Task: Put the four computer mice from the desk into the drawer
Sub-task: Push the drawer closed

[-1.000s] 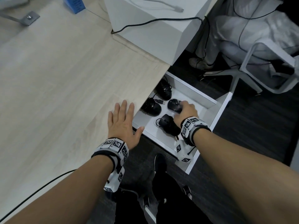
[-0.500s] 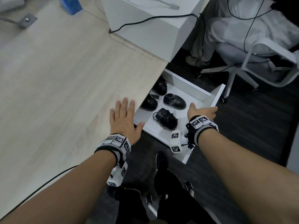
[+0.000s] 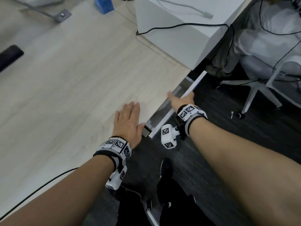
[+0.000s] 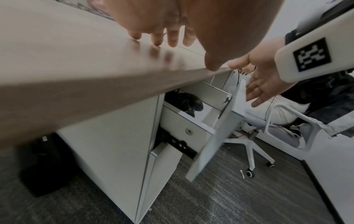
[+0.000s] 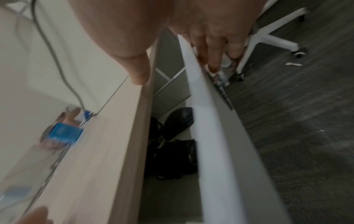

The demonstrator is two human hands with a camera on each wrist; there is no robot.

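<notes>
1. Drawer (image 3: 177, 101): nearly shut under the desk (image 3: 73, 82); only a narrow slot is open between the desk edge and the white drawer front. Its long axis runs along the desk edge, the front facing out toward the floor.
2. Right hand (image 3: 182, 100): fingers (image 5: 212, 50) straight and close together, laid flat against the outer face of the drawer front, thumb apart over the desk edge. Judged to be pushing the drawer shut; it grips nothing.
3. Left hand (image 3: 128, 121): flat on the desk top, fingers extended and slightly spread, thumb at the desk edge just beside the drawer's near corner. Judged a brace while the other hand pushes.
4. Computer mice (image 5: 178, 121): dark shapes inside the drawer, below and behind the right fingers, seen through the slot. Count and headings cannot be told; the view is blurred.
5. Desk surface near the left fingers: no mouse visible. Task judged almost complete.
</notes>
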